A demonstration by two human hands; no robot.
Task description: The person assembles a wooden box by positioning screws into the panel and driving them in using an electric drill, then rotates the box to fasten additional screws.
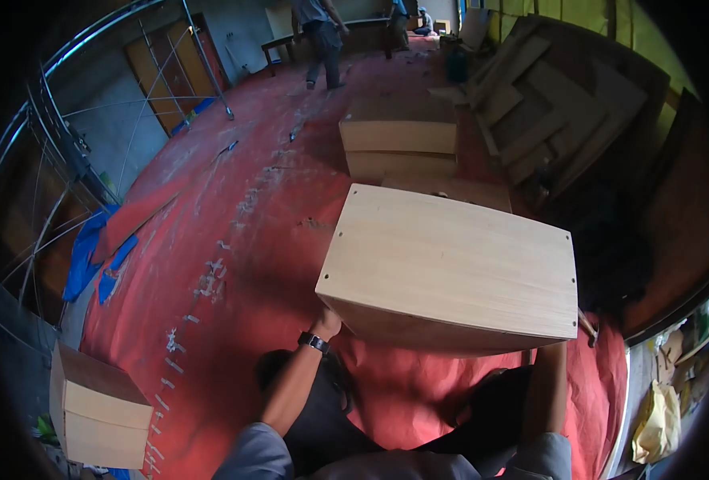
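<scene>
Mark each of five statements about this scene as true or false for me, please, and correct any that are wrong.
1. The left hand is at the near left corner of the pale wooden box. True.
2. The watch is worn on the right wrist. False: the watch is on the left wrist.
3. The floor covering is mostly blue. False: the covering is mostly red.
4. Another box shows at the lower left of the picture. True.
5. The upper face of the pale wooden box has no dark spots. False: dark spots show along both of its short ends.
</scene>
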